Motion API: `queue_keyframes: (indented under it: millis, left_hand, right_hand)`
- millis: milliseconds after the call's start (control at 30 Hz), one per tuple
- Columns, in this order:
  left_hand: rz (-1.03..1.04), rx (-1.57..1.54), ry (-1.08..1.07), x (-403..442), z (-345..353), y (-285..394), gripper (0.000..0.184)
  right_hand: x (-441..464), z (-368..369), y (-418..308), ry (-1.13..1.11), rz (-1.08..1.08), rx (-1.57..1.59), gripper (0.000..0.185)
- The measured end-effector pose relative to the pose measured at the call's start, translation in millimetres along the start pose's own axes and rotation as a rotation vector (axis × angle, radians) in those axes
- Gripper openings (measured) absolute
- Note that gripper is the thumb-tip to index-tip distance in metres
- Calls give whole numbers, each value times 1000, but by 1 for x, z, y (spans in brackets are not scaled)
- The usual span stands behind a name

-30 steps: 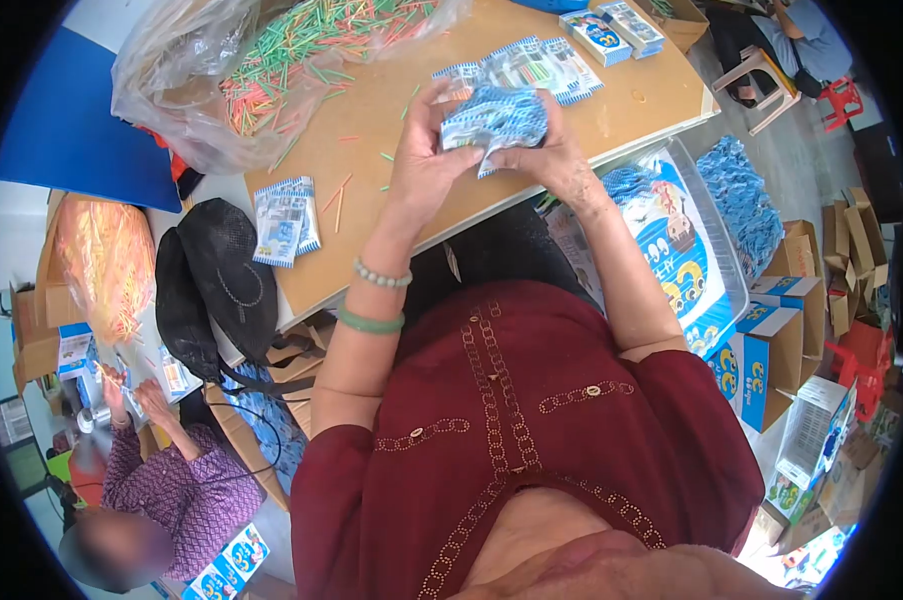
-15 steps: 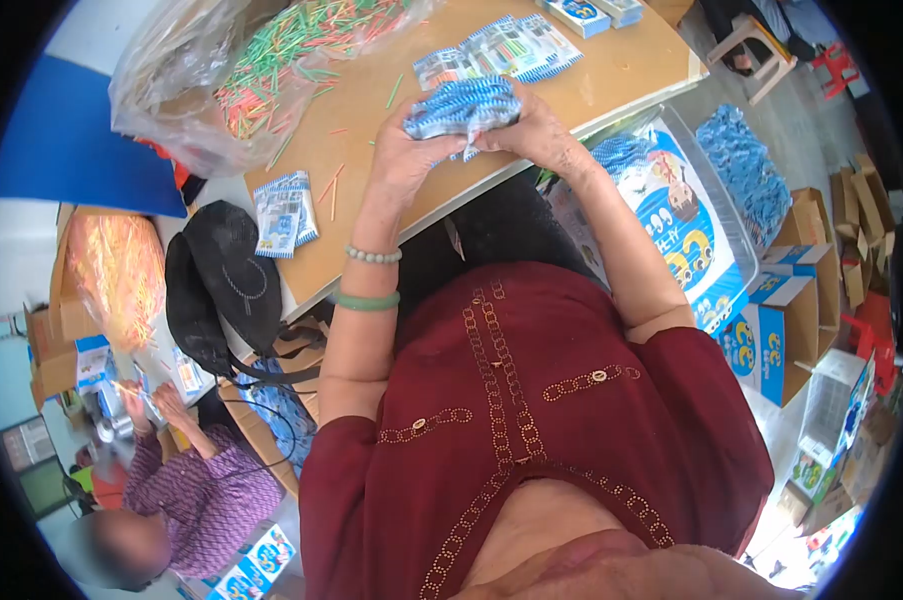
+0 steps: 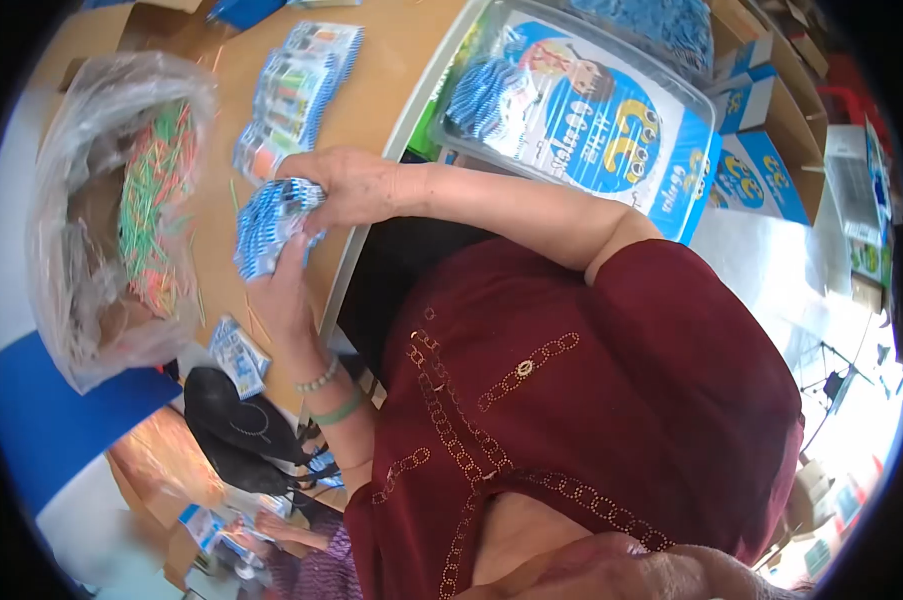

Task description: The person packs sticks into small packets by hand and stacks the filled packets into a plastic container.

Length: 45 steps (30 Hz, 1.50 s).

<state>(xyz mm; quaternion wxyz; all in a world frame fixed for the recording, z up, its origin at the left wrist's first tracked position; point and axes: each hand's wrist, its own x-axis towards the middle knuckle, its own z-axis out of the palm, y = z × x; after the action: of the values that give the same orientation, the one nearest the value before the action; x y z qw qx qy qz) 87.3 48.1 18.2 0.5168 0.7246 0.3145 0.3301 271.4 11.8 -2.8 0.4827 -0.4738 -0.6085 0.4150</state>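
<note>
Both of my hands grip a bundle of blue-and-white striped packets (image 3: 266, 228) above the table edge. My left hand (image 3: 283, 300), with bracelets at the wrist, closes on the lower end of the bundle. Fingers of my right hand (image 3: 346, 187) press on its upper right side. Just beyond them a row of flat printed packets (image 3: 296, 90) lies on the table (image 3: 386, 75). A small pile of similar packets (image 3: 239, 357) rests at the table's near left edge.
A clear plastic bag (image 3: 71, 270) holds green and red sticks (image 3: 156, 200). To the right stands a clear bin (image 3: 706, 120) with striped packets (image 3: 486, 98) and a printed sheet inside. A black bag (image 3: 236, 420) sits lower left, near another person's hands (image 3: 271, 525).
My view has turned, so the table and bin appear shifted left. Both hands still hold the bundle, now tilted, with the right hand higher than the left.
</note>
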Motion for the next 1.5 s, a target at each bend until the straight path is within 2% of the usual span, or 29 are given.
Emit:
queue_keyframes:
  millis: [200, 267, 367, 467, 500, 567, 633, 700, 767, 800, 867, 900, 933, 967, 1000, 1033, 1067, 1167, 1267, 1300, 1333, 1400, 1433, 1500]
  left_hand:
    - [-138, 29, 199, -4, 17, 1, 38]
    - [-97, 8, 200, 3, 20, -3, 37]
    - [-73, -48, 225, -3, 27, -4, 34]
    - [18, 167, 118, 5, 47, 2, 33]
    - [19, 168, 117, 8, 60, 4, 33]
    - [87, 88, 41, 20, 104, 23, 32]
    - [94, -64, -148, 42, 142, 26, 30]
    - [260, -39, -196, 74, 185, 2, 29]
    - [400, 33, -366, 105, 219, 16, 30]
    - [401, 35, -372, 121, 232, 11, 30]
    - [200, 116, -652, 152, 258, -5, 37]
    - [202, 125, -667, 161, 268, -13, 37]
    - [104, 191, -618, 169, 278, -24, 39]
    - [5, 257, -565, 174, 285, -35, 41]
    - [-92, 321, -508, 179, 289, -44, 43]
    - [-93, 329, -515, 181, 291, -52, 43]
    - [-110, 340, -487, 182, 290, -61, 44]
    - [-150, 363, -430, 183, 287, -73, 47]
    - [99, 557, -240, 169, 288, -67, 43]
    - [95, 556, -237, 167, 287, -69, 43]
    - [181, 644, -250, 165, 285, -70, 41]
    - [353, 818, -275, 158, 281, -73, 36]
    - [351, 815, -271, 154, 279, -67, 36]
    - [481, 889, -326, 144, 274, -56, 29]
  right_hand:
    - [-7, -5, -3, -16, -97, -16, 52]
    - [-2, -8, -1, 38, -129, -152, 52]
    - [-9, -12, -1, 20, -66, -95, 52]
    - [-23, -34, 0, 38, -82, -83, 54]
    - [-32, -46, 4, 69, -114, -92, 56]
    - [-59, -80, 1, 111, -11, -39, 61]
    - [-89, -120, -14, 225, 93, -124, 67]
    - [-108, -159, 6, 398, 116, -244, 68]
    - [-125, -199, 19, 505, 216, -388, 65]
    - [-130, -214, 27, 511, 216, -385, 65]
    - [-138, -239, 45, 418, 144, -450, 32]
    - [-139, -250, 56, 375, 108, -481, 22]
    - [-140, -257, 75, 389, 108, -474, 22]
    - [-139, -257, 102, 451, 140, -357, 29]
    - [-138, -257, 129, 510, 169, -240, 46]
    - [-135, -256, 136, 565, 200, -122, 65]
    - [-133, -256, 143, 570, 201, -115, 65]
    - [-119, -240, 133, 590, 407, -279, 60]
    - [-113, -233, 157, 511, 445, -381, 58]
    - [-111, -234, 164, 474, 457, -439, 57]
    - [-109, -236, 171, 469, 460, -437, 57]
    - [-104, -238, 179, 328, 498, -269, 61]
    - [-102, -241, 181, 259, 513, -189, 64]
    - [-100, -245, 185, 248, 511, -191, 63]
